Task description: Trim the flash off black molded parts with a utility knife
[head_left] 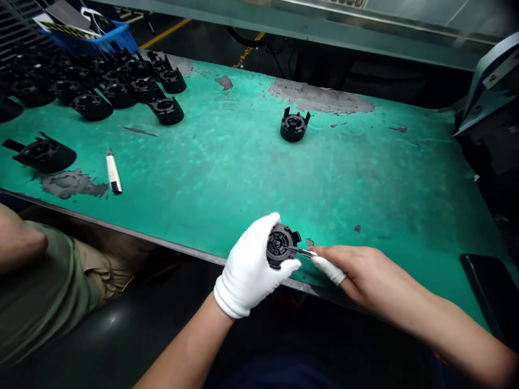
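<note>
My left hand [253, 265], in a white glove, is wrapped round a round black plastic part [278, 246] near the table's front edge. The part's ribbed inner face is turned up toward me. My right hand [348, 265] is bare apart from a white cover on the thumb. It pinches a slim knife [300, 251], whose thin dark tip reaches over the part's face; whether the tip touches it I cannot tell. Most of the knife's handle is hidden in the fingers. Farther back a similar black part [294, 127] stands upright with its prongs up.
Many similar black parts [93, 105] crowd the green table's [227, 162] far left. A white-handled knife [114, 172] lies nearer, beside another black part [46, 154]. Behind stands a blue basket [117, 38]. A dark flat object [484, 292] lies right. Another person [44, 281] sits at left.
</note>
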Demonstrator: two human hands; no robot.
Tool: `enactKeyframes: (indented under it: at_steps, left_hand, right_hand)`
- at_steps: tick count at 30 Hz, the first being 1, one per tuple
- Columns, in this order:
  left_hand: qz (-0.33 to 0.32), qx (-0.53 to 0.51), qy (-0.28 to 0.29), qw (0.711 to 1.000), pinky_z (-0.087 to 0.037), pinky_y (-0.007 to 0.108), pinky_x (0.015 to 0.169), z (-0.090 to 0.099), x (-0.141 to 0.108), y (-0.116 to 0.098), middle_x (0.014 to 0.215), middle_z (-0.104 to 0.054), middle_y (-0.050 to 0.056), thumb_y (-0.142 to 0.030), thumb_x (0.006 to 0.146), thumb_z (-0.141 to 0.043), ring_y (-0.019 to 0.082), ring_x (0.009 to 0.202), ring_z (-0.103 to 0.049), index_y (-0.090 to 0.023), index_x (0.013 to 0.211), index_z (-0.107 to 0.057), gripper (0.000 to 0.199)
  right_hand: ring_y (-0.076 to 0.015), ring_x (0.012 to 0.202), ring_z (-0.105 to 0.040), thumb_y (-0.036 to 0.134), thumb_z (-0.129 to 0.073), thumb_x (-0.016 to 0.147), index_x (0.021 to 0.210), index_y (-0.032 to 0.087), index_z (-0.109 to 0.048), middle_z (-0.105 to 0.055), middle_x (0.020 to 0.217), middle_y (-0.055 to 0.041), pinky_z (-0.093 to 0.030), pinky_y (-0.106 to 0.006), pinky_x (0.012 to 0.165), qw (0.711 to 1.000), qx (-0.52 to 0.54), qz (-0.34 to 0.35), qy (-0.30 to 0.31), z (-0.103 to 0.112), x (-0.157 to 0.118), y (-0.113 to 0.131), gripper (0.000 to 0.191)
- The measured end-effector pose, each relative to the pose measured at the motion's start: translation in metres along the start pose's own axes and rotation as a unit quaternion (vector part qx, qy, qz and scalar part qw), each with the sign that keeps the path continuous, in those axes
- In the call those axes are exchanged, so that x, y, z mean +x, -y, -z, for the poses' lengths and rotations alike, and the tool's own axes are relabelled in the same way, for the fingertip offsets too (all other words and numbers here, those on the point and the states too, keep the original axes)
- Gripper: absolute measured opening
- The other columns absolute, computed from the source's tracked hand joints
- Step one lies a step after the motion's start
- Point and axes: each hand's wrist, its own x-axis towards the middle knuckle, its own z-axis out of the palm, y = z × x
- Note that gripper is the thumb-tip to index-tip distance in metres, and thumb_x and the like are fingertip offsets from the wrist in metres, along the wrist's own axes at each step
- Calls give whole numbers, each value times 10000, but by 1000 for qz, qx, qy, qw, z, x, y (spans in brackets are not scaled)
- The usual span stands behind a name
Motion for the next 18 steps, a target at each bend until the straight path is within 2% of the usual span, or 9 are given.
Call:
enactKeyframes:
  at_steps: [6,12,16,18]
  left_hand:
    - [-16,-2,40,999,-427,416,1199,3,4,4,1476,-521,141,-476,807,-772,257,1392,-500,-177,1495,-351,860]
    - [-19,-16,73,997,-413,416,1212,10,10,4,1493,-512,133,-472,779,-797,257,1405,-490,-185,1486,-367,876]
    - [-36,-38,124,991,-413,433,1213,14,18,6,1528,-488,104,-448,770,-804,261,1422,-474,-210,1513,-347,904]
    - [-45,-44,140,988,-415,445,1211,16,22,9,1534,-488,98,-474,763,-809,269,1423,-474,-210,1514,-358,916]
  right_hand:
    - [-292,1095,-711,94,-455,872,1365,271,-601,-713,1287,-60,-610,-452,894,999,-22,4,44,-2,1,2,543]
    - [-295,1061,-723,91,-451,846,1397,299,-566,-708,1290,-60,-616,-459,870,999,-43,-9,24,-2,1,2,600]
    - [-275,1046,-730,65,-442,797,1348,296,-602,-731,1246,-47,-618,-417,863,998,-31,18,55,2,2,0,618]
    - [-274,1036,-736,60,-444,770,1330,298,-613,-730,1257,-40,-626,-403,843,998,-38,37,46,2,-4,-5,632]
